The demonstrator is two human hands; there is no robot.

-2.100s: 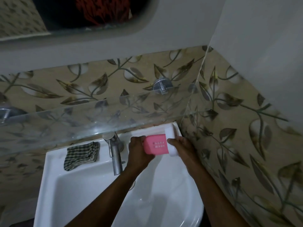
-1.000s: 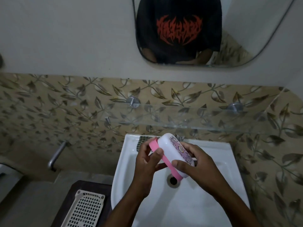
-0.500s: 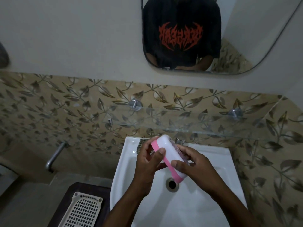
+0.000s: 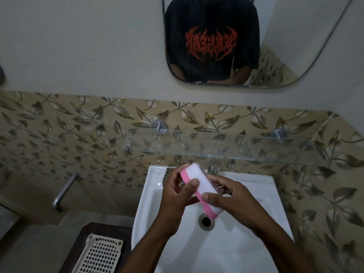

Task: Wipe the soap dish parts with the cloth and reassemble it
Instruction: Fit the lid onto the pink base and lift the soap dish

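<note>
A soap dish point(image 4: 199, 182) with a white lid and a pink lower part is held on edge over the white sink point(image 4: 256, 223), both parts closed together. My left hand point(image 4: 177, 196) grips its pink side, thumb across the seam. My right hand point(image 4: 228, 198) grips the white side, thumb near the lower end. A checked cloth point(image 4: 167, 175) lies on the sink's back ledge, mostly hidden behind my left hand.
A chrome tap point(image 4: 213, 168) stands at the back of the sink, the drain point(image 4: 206, 221) below my hands. A glass shelf point(image 4: 226, 146) juts out above. A cream perforated tray point(image 4: 100, 255) lies on a dark stand at lower left. A wall pipe point(image 4: 63, 192) sticks out left.
The view swung from the right corner to face the sink and mirror. The soap dish has turned on edge, its decorated lid face now away from me, both hands still holding it.
</note>
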